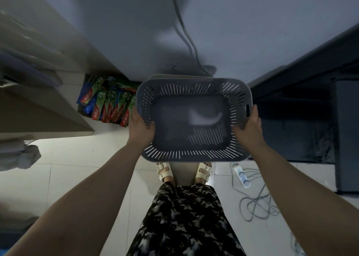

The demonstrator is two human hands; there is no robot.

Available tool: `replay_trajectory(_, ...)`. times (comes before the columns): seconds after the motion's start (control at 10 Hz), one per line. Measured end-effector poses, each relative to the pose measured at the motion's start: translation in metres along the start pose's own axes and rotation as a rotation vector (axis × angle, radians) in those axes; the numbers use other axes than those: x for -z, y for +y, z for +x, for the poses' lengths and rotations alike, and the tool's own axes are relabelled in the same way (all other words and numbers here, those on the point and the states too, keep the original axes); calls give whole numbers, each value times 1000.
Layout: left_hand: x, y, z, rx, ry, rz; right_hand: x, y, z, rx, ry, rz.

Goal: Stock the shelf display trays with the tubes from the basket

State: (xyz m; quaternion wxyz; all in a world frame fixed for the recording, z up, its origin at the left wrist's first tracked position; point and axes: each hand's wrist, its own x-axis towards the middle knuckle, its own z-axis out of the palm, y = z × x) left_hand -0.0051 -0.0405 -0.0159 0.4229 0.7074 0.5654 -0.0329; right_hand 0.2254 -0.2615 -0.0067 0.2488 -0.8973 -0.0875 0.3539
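I hold a grey slotted plastic basket (194, 117) in front of me above the floor. Nothing lies inside it; only a pale reflection shows on its bottom. My left hand (140, 128) grips its left rim, thumb curled over the edge. My right hand (247, 126) grips the right rim near the handle slot. Several green, red and blue toothpaste boxes (108, 103) stand packed together on the low shelf at the left, beside the basket.
A beige shelf unit (38, 92) fills the left side. A dark desk and cabinet (310, 100) stand on the right. A white power strip (241, 175) and tangled cables (256, 207) lie on the tiled floor right of my feet. A cable runs down the wall ahead.
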Motion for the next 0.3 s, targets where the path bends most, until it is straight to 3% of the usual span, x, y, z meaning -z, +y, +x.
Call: replay_trajectory(0.3,4,4,-8,27,51,110,7,-15,-13,-8,39,-75)
